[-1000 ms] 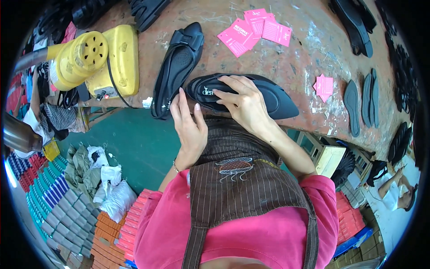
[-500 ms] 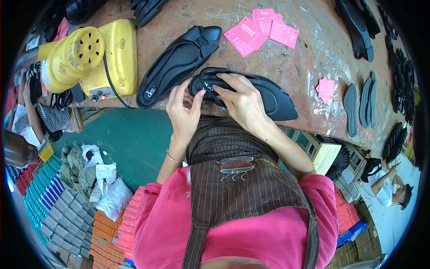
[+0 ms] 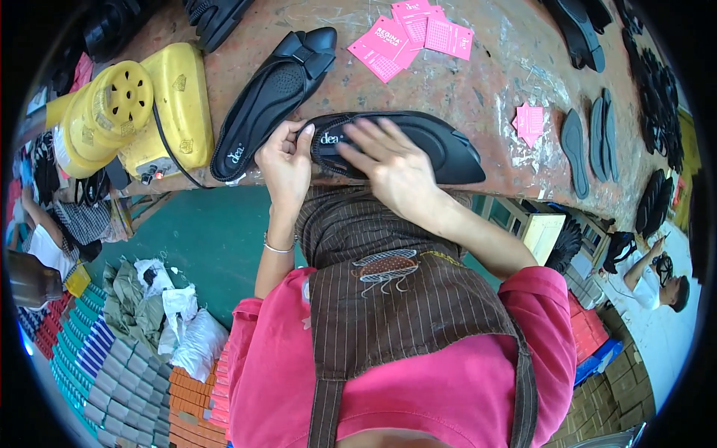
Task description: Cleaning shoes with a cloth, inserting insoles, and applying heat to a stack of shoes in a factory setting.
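A black flat shoe (image 3: 441,153) lies along the table's near edge, its toe to the right and its sole down. At its heel end my left hand (image 3: 285,160) is closed, thumb and fingers pinching the rim. My right hand (image 3: 399,172) hovers over or lightly touches the insole, fingers stretched out and somewhat blurred. White lettering shows on the heel part of the insole between my hands. A matching black shoe (image 3: 276,97) with a bow at the toe lies diagonally to the left, near my left hand.
A yellow machine (image 3: 168,112) with a black cord stands at the left. Pink cards (image 3: 407,41) lie at the back, and another pink tag stack (image 3: 529,125) lies right. Dark insoles (image 3: 573,153) are beyond it. Stacked boxes (image 3: 134,381) cover the floor lower left. Another person (image 3: 650,284) is far right.
My right hand's fingers have lifted and spread away from the heel, uncovering the lettering. My left thumb has drawn back from the insole to the heel rim. The whole view has shifted slightly.
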